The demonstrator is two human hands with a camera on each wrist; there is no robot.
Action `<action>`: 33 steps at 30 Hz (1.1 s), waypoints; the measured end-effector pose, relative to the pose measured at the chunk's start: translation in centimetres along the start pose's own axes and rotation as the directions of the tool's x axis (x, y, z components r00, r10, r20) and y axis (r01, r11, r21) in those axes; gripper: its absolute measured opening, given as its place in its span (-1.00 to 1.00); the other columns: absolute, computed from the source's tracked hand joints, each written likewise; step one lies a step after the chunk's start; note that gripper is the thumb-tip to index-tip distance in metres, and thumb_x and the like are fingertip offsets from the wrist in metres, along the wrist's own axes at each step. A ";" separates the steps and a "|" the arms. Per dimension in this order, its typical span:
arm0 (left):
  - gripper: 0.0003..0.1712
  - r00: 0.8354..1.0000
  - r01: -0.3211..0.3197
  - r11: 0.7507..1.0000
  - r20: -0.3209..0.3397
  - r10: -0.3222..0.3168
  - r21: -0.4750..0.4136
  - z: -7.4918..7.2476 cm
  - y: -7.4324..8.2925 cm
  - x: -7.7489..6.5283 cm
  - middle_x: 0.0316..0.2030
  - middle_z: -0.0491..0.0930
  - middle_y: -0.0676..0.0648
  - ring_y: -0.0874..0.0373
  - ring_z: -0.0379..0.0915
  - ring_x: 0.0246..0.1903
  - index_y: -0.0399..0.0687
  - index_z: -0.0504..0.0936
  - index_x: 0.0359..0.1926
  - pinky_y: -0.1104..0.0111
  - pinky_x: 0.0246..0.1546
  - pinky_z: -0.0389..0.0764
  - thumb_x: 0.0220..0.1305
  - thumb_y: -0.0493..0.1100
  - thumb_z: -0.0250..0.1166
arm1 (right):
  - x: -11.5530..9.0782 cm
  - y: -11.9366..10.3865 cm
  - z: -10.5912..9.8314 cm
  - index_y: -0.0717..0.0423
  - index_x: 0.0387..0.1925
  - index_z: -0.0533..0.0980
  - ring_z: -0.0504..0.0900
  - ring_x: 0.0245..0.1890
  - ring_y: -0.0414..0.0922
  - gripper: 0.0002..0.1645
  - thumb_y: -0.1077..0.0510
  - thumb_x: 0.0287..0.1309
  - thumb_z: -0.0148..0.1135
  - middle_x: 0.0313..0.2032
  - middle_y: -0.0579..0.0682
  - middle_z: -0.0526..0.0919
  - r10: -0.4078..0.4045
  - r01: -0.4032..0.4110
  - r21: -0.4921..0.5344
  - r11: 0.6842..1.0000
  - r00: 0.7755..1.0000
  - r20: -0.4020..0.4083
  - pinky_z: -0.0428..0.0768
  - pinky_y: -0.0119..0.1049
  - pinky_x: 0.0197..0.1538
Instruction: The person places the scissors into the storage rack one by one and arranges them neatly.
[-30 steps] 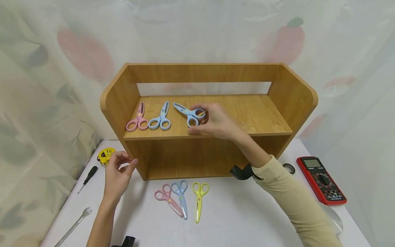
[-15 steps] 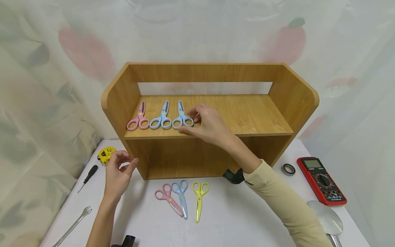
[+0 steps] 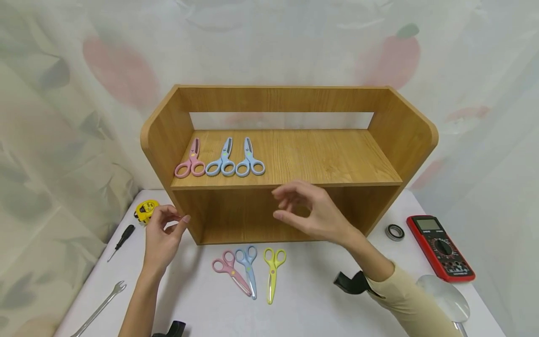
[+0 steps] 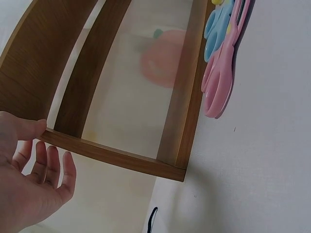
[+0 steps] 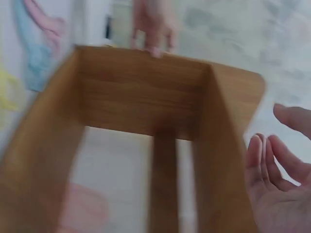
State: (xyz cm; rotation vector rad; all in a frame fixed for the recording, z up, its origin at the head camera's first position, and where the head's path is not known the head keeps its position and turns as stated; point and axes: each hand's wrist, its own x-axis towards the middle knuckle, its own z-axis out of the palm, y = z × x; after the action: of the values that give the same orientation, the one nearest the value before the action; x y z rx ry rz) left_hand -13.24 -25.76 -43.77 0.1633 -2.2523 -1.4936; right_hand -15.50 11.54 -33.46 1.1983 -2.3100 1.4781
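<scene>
My left hand (image 3: 162,238) stays at the lower left side of a wooden shelf (image 4: 131,160). Its thumb lies over the panel's edge and its index finger is tucked behind; the other fingers hang loosely curled. In front of the lower compartment hovers my right hand (image 3: 313,210), holding nothing, thumb and fingers apart. On the upper board lie pink scissors (image 3: 191,161), blue scissors (image 3: 223,161) and more blue scissors (image 3: 250,161) in a row, blades toward the back. Pink scissors (image 3: 231,271), blue scissors (image 3: 248,271) and yellow scissors (image 3: 273,274) lie on the table before the shelf.
A yellow tape measure (image 3: 145,210), a black screwdriver (image 3: 122,241) and a wrench (image 3: 101,306) lie on the left. At the right are a ring-shaped bearing (image 3: 394,231), a red multimeter (image 3: 440,248) and a metal utensil (image 3: 446,299), partly behind the sleeve. A patterned curtain (image 3: 269,47) hangs behind.
My right hand turned the third scissors straight beside the others, let go, and drew back down and to the right. My left hand kept its place at the shelf's side.
</scene>
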 end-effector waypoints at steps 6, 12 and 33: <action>-0.60 1.000 -0.012 1.000 -0.001 0.012 0.007 0.1 -0.1 0.1 -0.11 0.50 0.23 0.39 0.52 -0.05 -0.23 0.45 0.13 0.71 -0.06 0.57 0.42 -0.33 0.44 | -4.7 4.1 3.1 0.11 0.20 0.62 0.75 -0.06 -0.15 -0.50 0.22 0.26 0.57 0.09 0.02 0.74 0.135 -0.137 -0.009 0.991 0.963 0.232 0.81 -0.27 0.00; -0.59 1.000 -0.008 1.000 -0.009 0.008 0.007 0.1 0.0 0.0 -0.11 0.51 0.22 0.37 0.53 -0.06 -0.23 0.45 0.14 0.70 -0.06 0.58 0.42 -0.33 0.44 | -7.9 8.9 6.4 0.11 0.33 0.55 0.64 0.32 0.04 -0.41 0.15 0.33 0.51 0.34 0.01 0.67 0.271 -0.190 -0.231 0.954 0.873 0.404 0.63 -0.05 0.39; -0.59 1.000 -0.014 1.000 -0.008 0.014 -0.006 0.1 0.1 -0.2 -0.10 0.52 0.22 0.34 0.53 -0.04 -0.25 0.44 0.15 0.74 -0.02 0.57 0.42 -0.33 0.44 | -10.4 10.8 4.6 -0.12 0.19 0.64 0.50 -0.33 -0.41 -0.38 0.27 0.11 0.65 -0.16 -0.21 0.60 0.348 -0.369 -0.108 0.923 0.681 0.644 0.56 -0.56 -0.24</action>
State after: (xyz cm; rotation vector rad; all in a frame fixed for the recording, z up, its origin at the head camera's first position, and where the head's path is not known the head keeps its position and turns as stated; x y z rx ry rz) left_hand -13.12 -25.60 -43.74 0.1510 -2.2382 -1.4900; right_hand -14.63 15.57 -48.58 1.5281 -3.1599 1.3351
